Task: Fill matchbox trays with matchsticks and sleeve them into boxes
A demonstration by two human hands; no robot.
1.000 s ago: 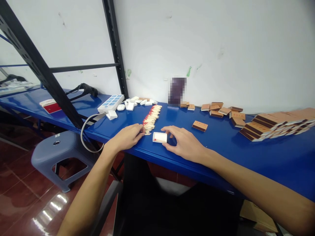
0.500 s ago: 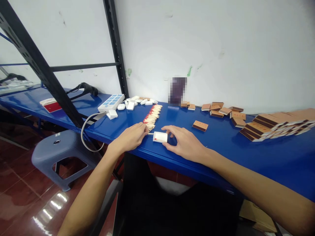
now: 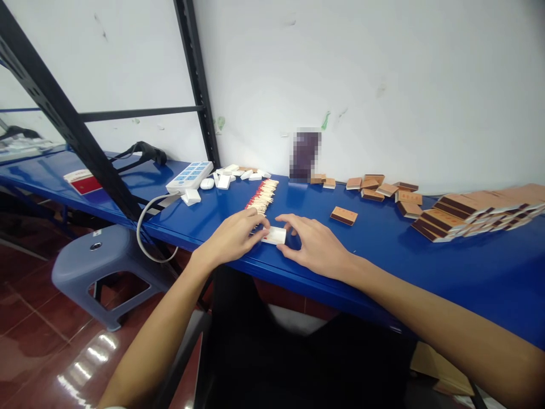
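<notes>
A small white matchbox tray (image 3: pixel 275 234) lies near the front edge of the blue table (image 3: pixel 383 255). My right hand (image 3: pixel 313 244) steadies it, thumb and fingers pinched on its right end. My left hand (image 3: pixel 234 237) reaches the tray's left end with its fingers pinched together; what they hold is too small to make out. Just behind it lies a row of red-tipped matches (image 3: pixel 260 197).
Brown matchbox sleeves (image 3: pixel 385 190) lie scattered at the back, one alone (image 3: pixel 343 215) nearer me, and stacked rows (image 3: pixel 472 210) at the right. White trays (image 3: pixel 232 174) and a power strip (image 3: pixel 190 176) sit left of the matches. A grey stool (image 3: pixel 102 264) stands by the black rack post (image 3: pixel 68 122).
My left hand has moved right from the near end of the match row to the tray's left end. My right hand has stayed on the tray.
</notes>
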